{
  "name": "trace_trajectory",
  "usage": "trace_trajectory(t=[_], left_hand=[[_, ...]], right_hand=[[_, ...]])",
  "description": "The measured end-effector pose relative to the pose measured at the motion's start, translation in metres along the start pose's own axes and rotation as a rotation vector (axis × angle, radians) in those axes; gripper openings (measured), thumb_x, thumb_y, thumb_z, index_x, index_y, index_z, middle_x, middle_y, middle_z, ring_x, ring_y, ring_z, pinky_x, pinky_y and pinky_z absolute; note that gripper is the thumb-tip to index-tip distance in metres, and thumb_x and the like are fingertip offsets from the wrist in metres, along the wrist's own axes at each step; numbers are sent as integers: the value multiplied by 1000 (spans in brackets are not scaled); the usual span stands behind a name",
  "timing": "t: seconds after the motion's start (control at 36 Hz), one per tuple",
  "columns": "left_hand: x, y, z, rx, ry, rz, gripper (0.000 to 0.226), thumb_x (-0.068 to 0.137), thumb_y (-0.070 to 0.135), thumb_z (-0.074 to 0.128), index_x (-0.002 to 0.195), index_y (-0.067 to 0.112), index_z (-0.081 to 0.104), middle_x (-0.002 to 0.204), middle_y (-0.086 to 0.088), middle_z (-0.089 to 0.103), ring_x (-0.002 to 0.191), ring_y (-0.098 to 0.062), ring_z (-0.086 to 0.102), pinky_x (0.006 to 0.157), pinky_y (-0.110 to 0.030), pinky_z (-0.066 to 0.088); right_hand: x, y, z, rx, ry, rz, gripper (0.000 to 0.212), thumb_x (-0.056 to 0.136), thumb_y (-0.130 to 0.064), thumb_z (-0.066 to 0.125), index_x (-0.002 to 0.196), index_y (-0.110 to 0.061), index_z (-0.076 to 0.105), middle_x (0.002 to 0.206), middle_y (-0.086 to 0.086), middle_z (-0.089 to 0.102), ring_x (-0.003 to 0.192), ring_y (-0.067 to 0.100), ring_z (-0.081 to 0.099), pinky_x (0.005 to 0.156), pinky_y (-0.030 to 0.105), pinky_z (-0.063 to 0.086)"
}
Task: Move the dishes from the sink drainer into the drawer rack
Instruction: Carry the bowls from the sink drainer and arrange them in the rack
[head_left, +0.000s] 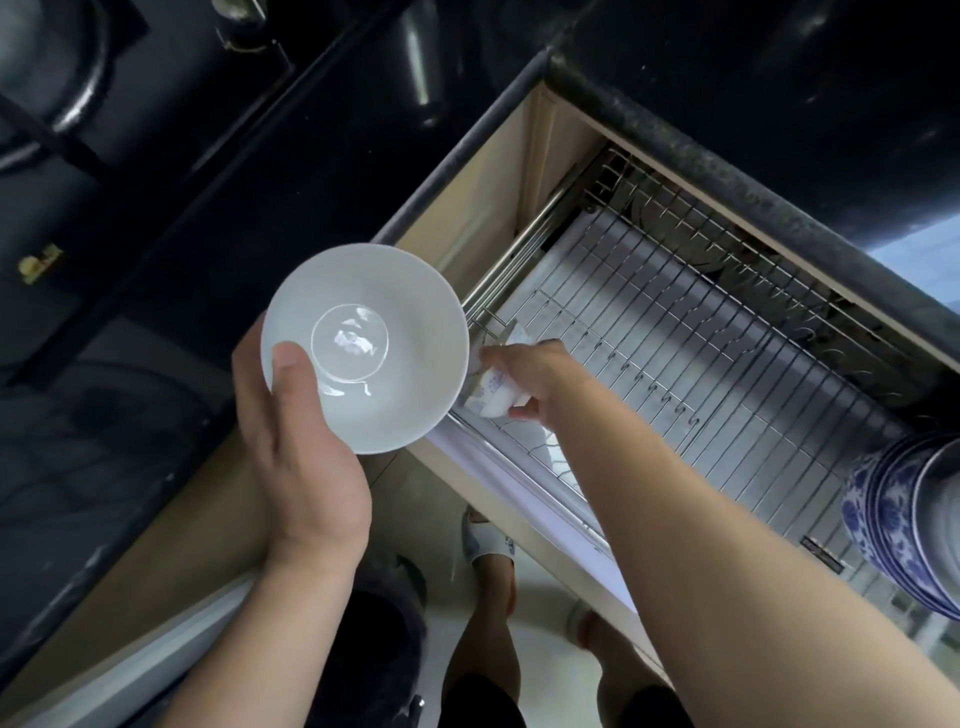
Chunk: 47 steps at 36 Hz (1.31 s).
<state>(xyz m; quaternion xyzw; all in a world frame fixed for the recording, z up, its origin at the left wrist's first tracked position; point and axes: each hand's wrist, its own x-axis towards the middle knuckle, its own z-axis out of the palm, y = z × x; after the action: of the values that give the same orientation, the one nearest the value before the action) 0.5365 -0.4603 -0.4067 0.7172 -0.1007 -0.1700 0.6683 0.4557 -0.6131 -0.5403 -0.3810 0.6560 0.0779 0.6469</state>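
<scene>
L hand (291, 447) grips my round white ceramic bowl (365, 347) | R hand (535, 379) holds small white-blue patterned dish (493, 392) at steel wire drawer rack (701, 364)

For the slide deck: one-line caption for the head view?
Left hand holds a white bowl while right hand sets a small patterned cup into the wire drawer rack.

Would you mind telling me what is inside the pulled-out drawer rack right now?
In the drawer rack, stacked blue-and-white dishes stand at its right end, and the right hand holds a small blue-patterned dish at its left end. The hand and arm cover what lies beneath them.
</scene>
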Motion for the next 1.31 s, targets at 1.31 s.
trace_trajectory(t=[1.31], left_hand=[[-199,-67,137,427,-758,-611,17,102,46,47,98,43,63,102,17,65,98,-14,61,80,-44,58]], right_hand=[[-139,332,-277,-433,758,236,63,84,-46,75,122,-10,40,114,23,52,104,45,59,80,41,45]])
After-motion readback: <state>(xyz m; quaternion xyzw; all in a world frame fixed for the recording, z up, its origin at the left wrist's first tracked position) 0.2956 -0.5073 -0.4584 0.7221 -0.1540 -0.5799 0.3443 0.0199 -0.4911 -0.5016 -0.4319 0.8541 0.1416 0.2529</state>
